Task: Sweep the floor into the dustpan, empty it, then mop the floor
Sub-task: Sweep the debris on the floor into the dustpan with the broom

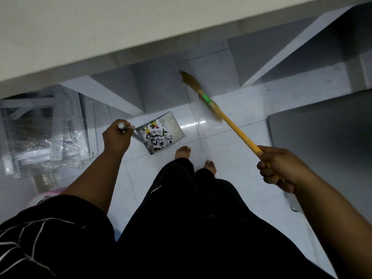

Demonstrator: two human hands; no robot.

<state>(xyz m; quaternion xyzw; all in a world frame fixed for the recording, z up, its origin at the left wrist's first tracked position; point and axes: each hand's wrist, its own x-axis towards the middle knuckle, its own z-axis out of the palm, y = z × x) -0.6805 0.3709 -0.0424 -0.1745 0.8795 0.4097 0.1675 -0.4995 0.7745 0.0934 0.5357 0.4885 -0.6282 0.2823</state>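
A metal dustpan (177, 128) rests on the white tiled floor (231, 158) ahead of my bare feet. It holds a heap of torn paper scraps (158, 136), white, black and yellow. My left hand (116, 137) grips the top of the dustpan's upright metal handle (123, 126). My right hand (279, 168) grips the yellow stick of a straw broom (209, 102), which slants up and to the left. The broom's bristle tip (187, 77) reaches toward the base of the grey furniture and looks blurred.
Grey panels and table legs (267, 57) stand ahead and to the right under a pale tabletop (100, 27). Plastic-wrapped metal parts (46, 133) lie on the floor at the left. A pink and white object (46, 198) sits near my left elbow.
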